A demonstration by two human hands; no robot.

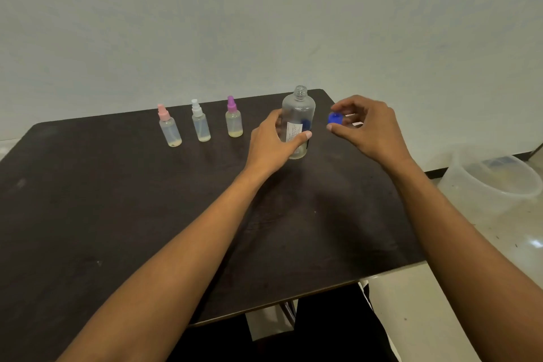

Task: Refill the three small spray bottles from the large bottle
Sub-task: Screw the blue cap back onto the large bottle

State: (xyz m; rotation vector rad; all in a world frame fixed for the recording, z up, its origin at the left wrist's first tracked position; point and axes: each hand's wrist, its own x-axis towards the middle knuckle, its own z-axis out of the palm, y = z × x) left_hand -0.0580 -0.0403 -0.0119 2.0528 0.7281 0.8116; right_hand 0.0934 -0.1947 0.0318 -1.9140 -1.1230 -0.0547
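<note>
Left hand (pixel 274 141) wraps the large bottle (pixel 298 123), standing upright on the dark counter (pixel 117 214) with its neck bare. Just right of it, the right hand (pixel 364 129) pinches the blue cap (pixel 335 118). So it's the uncapping step! Beyond the left hand, the pink-topped (pixel 169 128), white-topped (pixel 200 123) and purple-topped spray bottles (pixel 234 120) wait, tops on. Next, I reckon: park the cap, unscrew a sprayer.

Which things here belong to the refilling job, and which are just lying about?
Part of the job: large bottle, uncapped, held by the left hand; blue cap, pinched in the right hand; pink-topped spray bottle; white-topped spray bottle; purple-topped spray bottle.
Lying about: clear plastic tub on the floor beside the table.
</note>
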